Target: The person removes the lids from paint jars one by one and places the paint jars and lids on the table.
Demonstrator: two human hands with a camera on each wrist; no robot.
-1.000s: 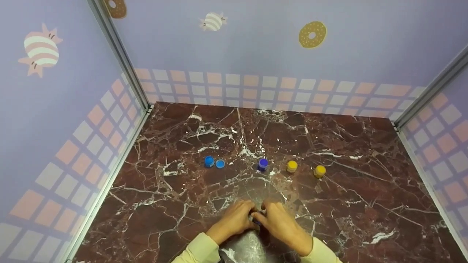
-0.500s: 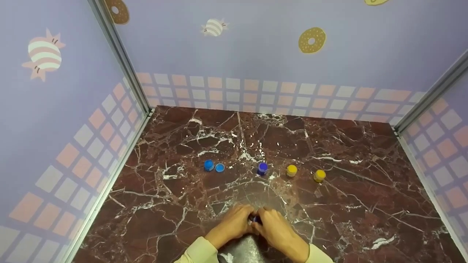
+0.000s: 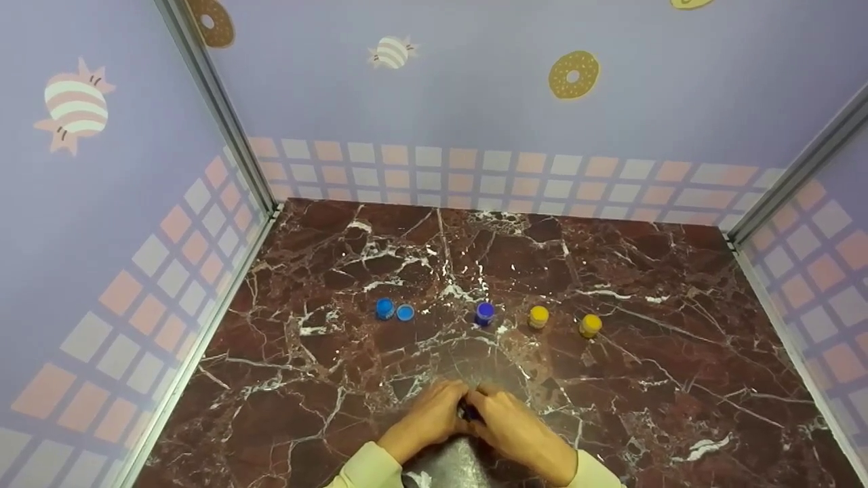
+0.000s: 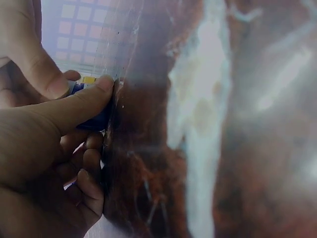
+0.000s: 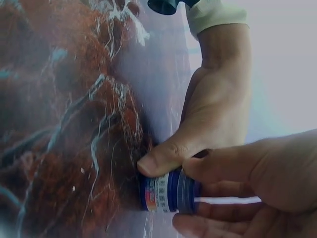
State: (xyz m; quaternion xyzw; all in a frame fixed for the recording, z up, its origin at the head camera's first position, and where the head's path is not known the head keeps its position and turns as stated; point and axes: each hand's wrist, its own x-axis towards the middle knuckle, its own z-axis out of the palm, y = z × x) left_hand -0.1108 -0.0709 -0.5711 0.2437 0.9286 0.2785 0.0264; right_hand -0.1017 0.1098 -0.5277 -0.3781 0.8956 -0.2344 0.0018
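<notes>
Low in the middle of the head view, both hands meet around a small dark-blue paint jar (image 5: 161,192) with a printed label. My left hand (image 3: 432,413) grips the labelled body, its thumb across the label in the right wrist view. The right hand (image 3: 512,427) pinches the ridged lid (image 5: 186,193) between thumb and fingers. In the right wrist view the jar lies sideways in the frame, its base close to the marbled tabletop (image 5: 64,124). Fingers hide most of it in the head view, and in the left wrist view only dark-blue parts show.
Beyond the hands stand a light-blue jar (image 3: 384,308) with a flat blue disc like a lid (image 3: 405,312) beside it, a violet-blue jar (image 3: 484,313), and two yellow jars, one nearer (image 3: 538,316) and one farther right (image 3: 590,325). Patterned panels (image 3: 407,102) enclose the table.
The right hand's raised fingers have come down and closed in around the lid, nearer the left hand. The jars on the table stay put, while the head view has tilted slightly.
</notes>
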